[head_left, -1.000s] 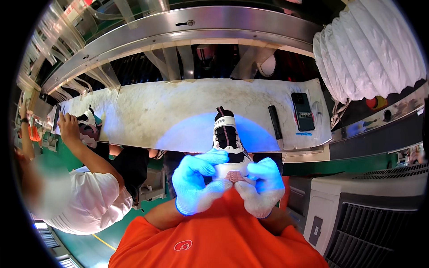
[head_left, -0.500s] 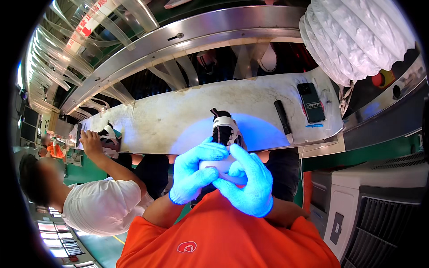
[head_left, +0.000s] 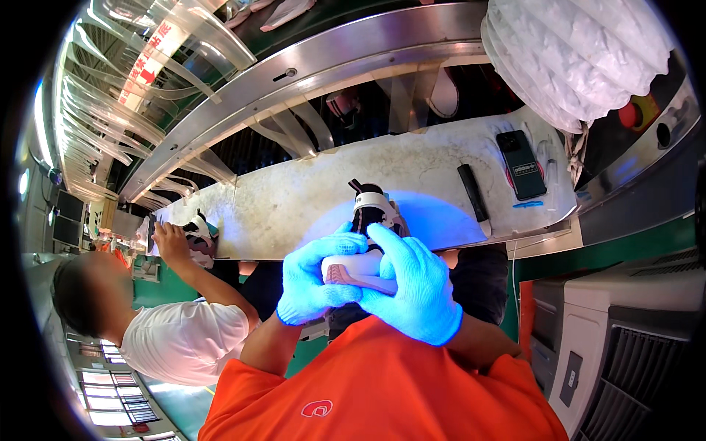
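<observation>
Between my gloved hands is a shoe (head_left: 360, 266) with a pale near end and a pinkish-brown patch on its sole. Its black and white upper, with a pull loop at the far end, reaches over the edge of the worktable (head_left: 294, 176). My left hand (head_left: 312, 283) wraps the shoe's left side, thumb along the near edge. On the other side my right hand (head_left: 415, 287) grips it, fingers lying over the top. Both gloves glow blue under a blue light, and they hide much of the shoe's middle.
A black-handled tool (head_left: 473, 192) and a phone (head_left: 520, 165) lie on the right of the table. At the left a person (head_left: 184, 338) in a white shirt handles another shoe (head_left: 198, 239). A metal-framed tunnel (head_left: 309, 66) runs behind; a white fabric duct (head_left: 577, 62) hangs at right.
The near end of the shoe has turned, so the pinkish-brown sole patch shows more. My fingers have shifted slightly around it, and the whole view has swung a little.
</observation>
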The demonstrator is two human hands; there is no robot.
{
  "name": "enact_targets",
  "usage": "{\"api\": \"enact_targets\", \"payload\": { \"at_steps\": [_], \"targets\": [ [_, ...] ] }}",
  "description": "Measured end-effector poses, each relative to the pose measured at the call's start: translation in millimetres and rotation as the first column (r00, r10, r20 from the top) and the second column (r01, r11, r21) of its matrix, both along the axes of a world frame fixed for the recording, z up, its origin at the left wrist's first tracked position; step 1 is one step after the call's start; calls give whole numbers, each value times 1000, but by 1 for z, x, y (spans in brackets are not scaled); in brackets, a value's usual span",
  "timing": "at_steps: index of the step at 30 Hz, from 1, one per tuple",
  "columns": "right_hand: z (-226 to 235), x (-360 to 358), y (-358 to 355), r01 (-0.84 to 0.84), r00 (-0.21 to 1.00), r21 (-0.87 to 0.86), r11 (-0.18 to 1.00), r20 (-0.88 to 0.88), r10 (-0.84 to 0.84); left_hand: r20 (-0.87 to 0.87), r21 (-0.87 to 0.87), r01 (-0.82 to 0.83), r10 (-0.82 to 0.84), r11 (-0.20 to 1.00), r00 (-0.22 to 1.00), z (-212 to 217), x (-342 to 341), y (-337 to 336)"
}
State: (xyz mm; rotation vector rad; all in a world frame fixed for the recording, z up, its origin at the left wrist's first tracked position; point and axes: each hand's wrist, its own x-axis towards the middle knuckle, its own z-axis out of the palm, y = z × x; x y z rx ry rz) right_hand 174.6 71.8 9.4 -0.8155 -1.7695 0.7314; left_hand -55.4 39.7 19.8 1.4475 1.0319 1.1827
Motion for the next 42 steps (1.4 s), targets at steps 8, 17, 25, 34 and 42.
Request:
{"api": "enact_targets", "payload": {
  "at_steps": [8,17,25,34,42],
  "targets": [
    [-4,0,15,-72,997,-9,997,-34,71,-10,-23,-31,30,999,999,2,-3,7],
    [-16,-10,25,-91,990,38,995,-104,94,-17,48,34,-33,998,999,-4,-13,15],
    [-9,-21,20,-104,988,34,994,-113,107,181,-317,-36,98,948,979,32,2,3],
    [-16,-34,20,-116,985,-8,993,-130,114,-154,-313,-122,77,942,985,51,-8,8],
    [-61,-12,-12,8,954,-180,984,-292,-61,-211,-169,-102,65,980,975,44,8,14]
  ]
}}
